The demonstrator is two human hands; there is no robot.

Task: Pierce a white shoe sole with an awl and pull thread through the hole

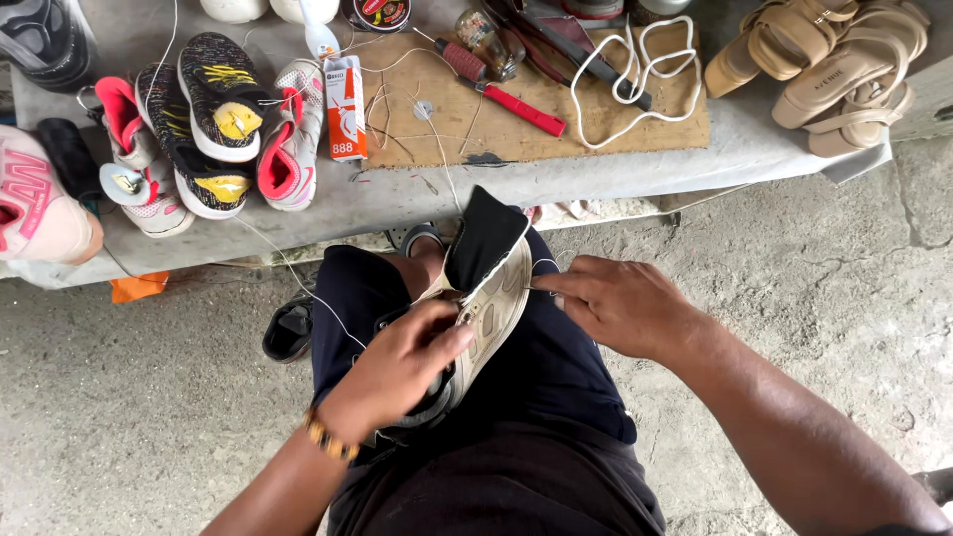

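One shoe; left hand grips; right hand pinches thread.

At frame centre, the left hand grips a pale-soled sneaker resting on the lap, sole up. The right hand pinches a thin thread at the sole's edge. Along the top, the counter holds colourful sneakers, tan sandals and a wooden board.

Shoe: black upper, pale worn sole turned up, lay tilted toe-away. Heel end sat under the left hand's fingers; sole edge just beside the right hand's fingertips. Thin white thread ran taut from those fingertips to the sole's rim.
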